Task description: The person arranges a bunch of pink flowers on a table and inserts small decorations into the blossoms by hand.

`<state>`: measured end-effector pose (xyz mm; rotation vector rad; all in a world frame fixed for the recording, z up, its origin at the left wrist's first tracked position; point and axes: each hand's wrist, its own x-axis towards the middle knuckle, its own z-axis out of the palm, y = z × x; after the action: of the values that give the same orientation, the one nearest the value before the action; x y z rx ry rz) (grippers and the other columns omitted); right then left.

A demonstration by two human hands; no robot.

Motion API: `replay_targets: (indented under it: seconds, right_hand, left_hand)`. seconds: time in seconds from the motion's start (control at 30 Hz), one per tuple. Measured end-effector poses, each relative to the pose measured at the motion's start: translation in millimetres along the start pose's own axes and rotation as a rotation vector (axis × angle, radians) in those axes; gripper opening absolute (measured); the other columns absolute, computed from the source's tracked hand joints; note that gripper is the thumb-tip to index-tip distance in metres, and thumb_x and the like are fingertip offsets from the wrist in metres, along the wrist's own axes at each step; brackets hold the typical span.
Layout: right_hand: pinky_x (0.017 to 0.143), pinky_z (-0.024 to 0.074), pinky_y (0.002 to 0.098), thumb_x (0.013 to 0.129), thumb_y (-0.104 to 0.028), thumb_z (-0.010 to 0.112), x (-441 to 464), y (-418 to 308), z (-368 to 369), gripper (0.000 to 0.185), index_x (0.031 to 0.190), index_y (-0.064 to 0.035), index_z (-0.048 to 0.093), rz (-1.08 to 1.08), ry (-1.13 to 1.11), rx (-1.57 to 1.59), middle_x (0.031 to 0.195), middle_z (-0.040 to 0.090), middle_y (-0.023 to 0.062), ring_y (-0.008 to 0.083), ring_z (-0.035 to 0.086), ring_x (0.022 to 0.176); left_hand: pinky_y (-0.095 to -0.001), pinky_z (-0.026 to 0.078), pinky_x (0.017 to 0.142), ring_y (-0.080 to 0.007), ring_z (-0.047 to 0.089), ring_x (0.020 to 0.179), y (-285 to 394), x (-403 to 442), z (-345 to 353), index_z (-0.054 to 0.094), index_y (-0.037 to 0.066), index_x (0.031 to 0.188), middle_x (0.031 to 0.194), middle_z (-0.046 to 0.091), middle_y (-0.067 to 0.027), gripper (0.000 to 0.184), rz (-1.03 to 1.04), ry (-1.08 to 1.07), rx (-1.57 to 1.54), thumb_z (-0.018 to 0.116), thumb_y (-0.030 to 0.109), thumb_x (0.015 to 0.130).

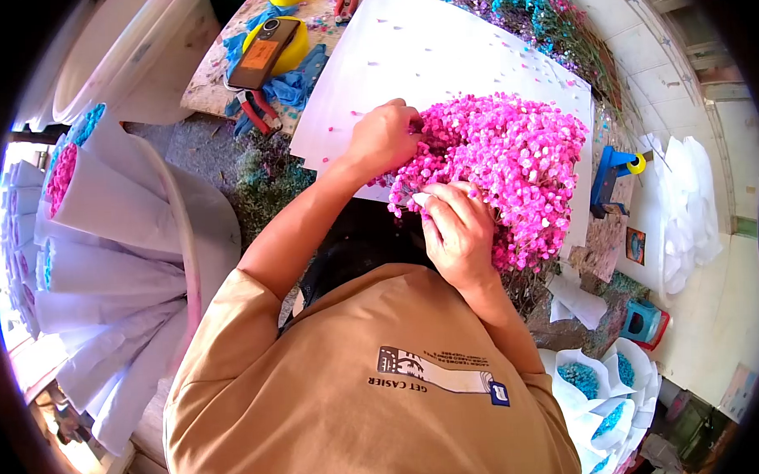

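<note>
A large bunch of pink baby's breath [519,165] lies on white wrapping paper [349,88] in front of me. My left hand [384,136] is at the bunch's left edge, fingers curled into the small blossoms, their tips partly hidden. Close to my body, my right hand [460,232] pinches at the near left edge of the same bunch, thumb and fingers together on small sprigs. Something whitish shows at its fingertips; I cannot make out what it is. Loose pink petals are scattered over the paper.
A phone [263,54] rests on a yellow object beside red-handled pruners [259,111]. Blue and purple dried flowers [522,6] lie behind the paper. A blue tape dispenser [615,175] stands right. Wrapped bouquets fill a tub [178,202] at left; blue bouquets [578,380] stand lower right.
</note>
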<state>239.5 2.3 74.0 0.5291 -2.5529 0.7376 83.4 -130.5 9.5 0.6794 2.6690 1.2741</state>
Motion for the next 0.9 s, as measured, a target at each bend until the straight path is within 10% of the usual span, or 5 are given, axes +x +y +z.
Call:
replay_targets:
  seconds: [0.3,0.4,0.5,0.67,0.9]
  right_hand:
    - [0.087,0.0537,0.0440,0.074,0.006,0.070,1.6,3.3,-2.7,0.027,0.100,-0.0016,0.069,0.014,0.008,0.014,0.105,0.068,0.0117,0.0343,0.066,0.094]
    - [0.088,0.0535,0.0443,0.074,0.006,0.070,2.2,3.3,-3.3,0.027,0.100,-0.0019,0.069,0.027,0.016,0.024,0.104,0.068,0.0119,0.0345,0.066,0.095]
    - [0.088,0.0534,0.0446,0.075,0.005,0.070,1.5,2.9,-1.7,0.028,0.101,-0.0023,0.069,0.033,-0.004,0.031,0.104,0.068,0.0121,0.0350,0.065,0.096]
    - [0.087,0.0533,0.0446,0.075,0.005,0.071,2.8,-0.3,-3.4,0.029,0.103,-0.0030,0.069,0.050,-0.027,0.030,0.104,0.068,0.0120,0.0358,0.065,0.097]
    - [0.086,0.0534,0.0446,0.075,0.005,0.071,2.3,0.2,-3.5,0.030,0.103,-0.0033,0.069,0.050,-0.011,0.032,0.105,0.068,0.0122,0.0360,0.065,0.096]
  left_hand:
    - [-0.0427,0.055,0.074,-0.0324,0.069,0.083,-24.5,6.6,3.1,0.075,0.006,0.102,0.092,0.069,-0.0145,0.026,-0.027,0.062,-0.040,0.068,0.022,0.083]
    - [-0.0257,0.028,0.046,-0.0075,0.038,0.055,-29.7,8.3,-27.4,0.066,0.004,0.091,0.073,0.056,-0.0018,0.024,-0.434,-0.049,-1.099,0.061,0.028,0.093]
    - [-0.0265,0.022,0.046,-0.0073,0.033,0.054,-18.9,9.2,-39.7,0.062,0.006,0.086,0.072,0.054,-0.0010,0.024,-0.482,-0.201,-1.162,0.058,0.028,0.095]
    - [-0.0310,0.052,0.075,-0.0165,0.063,0.079,-21.7,21.4,-17.2,0.074,-0.003,0.102,0.087,0.070,-0.0068,0.022,-0.117,-0.231,-0.528,0.076,0.012,0.086]
    - [-0.0291,0.038,0.056,-0.0108,0.049,0.063,-31.0,9.0,-25.6,0.073,0.002,0.093,0.074,0.058,-0.0003,0.021,-0.441,-0.171,-1.135,0.068,0.023,0.093]
